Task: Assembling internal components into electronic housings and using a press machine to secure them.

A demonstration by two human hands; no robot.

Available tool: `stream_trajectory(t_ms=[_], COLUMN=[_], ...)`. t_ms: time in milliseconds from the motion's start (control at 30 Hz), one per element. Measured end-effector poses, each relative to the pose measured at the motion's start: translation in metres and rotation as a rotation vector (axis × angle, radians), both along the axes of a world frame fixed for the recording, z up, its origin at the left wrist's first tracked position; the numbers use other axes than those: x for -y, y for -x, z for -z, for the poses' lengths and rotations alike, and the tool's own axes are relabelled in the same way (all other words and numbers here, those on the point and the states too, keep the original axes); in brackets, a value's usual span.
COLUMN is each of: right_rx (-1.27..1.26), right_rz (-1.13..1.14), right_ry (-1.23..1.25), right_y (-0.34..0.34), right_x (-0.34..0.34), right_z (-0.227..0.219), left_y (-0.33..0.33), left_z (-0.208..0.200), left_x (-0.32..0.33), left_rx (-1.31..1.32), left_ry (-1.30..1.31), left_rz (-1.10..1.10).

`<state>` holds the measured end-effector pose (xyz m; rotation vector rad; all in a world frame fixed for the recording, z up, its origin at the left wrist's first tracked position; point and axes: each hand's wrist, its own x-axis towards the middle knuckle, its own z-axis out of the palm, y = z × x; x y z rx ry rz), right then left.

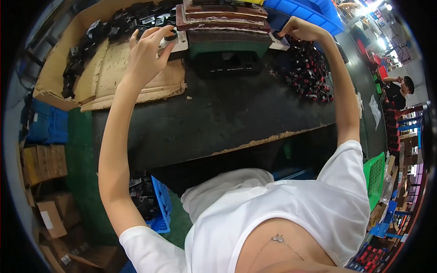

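My left hand is at a round black push button with a silver collar, on a pale plate at the left side of a press-like machine. Its index finger lies over the button's top and the thumb curves against the side; the other fingers stick up. At the machine's right side my right hand is curled, its fingertips on a second black push button, mostly covered by the fingers. Between the hands stands the machine's dark green base, under stacked brown plates. A black panel sits in front.
Torn cardboard and a carton of black parts lie left. Small black and red parts are heaped right of the machine, below a blue bin. A blue crate stands below the table. Another person is far right.
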<state>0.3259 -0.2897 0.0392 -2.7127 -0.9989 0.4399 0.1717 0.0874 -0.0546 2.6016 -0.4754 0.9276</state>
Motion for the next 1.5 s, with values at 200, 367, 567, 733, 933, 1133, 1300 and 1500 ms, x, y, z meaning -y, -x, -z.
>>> stream_trajectory(t_ms=[200, 367, 567, 733, 933, 1133, 1300, 1500], right_rx=[0.077, 0.032, 0.359, 0.381, 0.312, 0.425, 0.482, 0.381], right_rz=[-0.128, -0.094, -0.139, -0.076, -0.362, -0.326, -0.393, -0.376], right_ry=[0.036, -0.006, -0.145, -0.637, -0.361, -0.633, -0.379, -0.269], right_y=[-0.007, -0.006, -0.036, 0.000, 0.016, -0.038, -0.012, 0.001], right_x=[0.002, -0.002, 0.009, -0.071, -0.123, -0.114, -0.123, -0.124], right_z=[0.001, 0.000, 0.004, -0.002, -0.004, 0.005, 0.002, -0.005], left_y=[-0.003, -0.002, 0.004, 0.015, 0.015, 0.012, 0.015, 0.013], left_z=[0.000, 0.001, -0.020, -0.021, -0.015, -0.014, -0.010, -0.006], left_x=[0.000, 0.001, -0.016, -0.024, -0.022, -0.009, -0.012, -0.016], left_rx=[-0.006, -0.004, 0.099, 0.049, 0.058, 0.079, 0.102, 0.108], left_ry=[0.018, 0.015, 0.159, 0.469, 0.348, 0.337, 0.268, 0.232], left_rz=[0.013, -0.017, 0.039, -0.038, -0.075, -0.013, -0.018, 0.003])
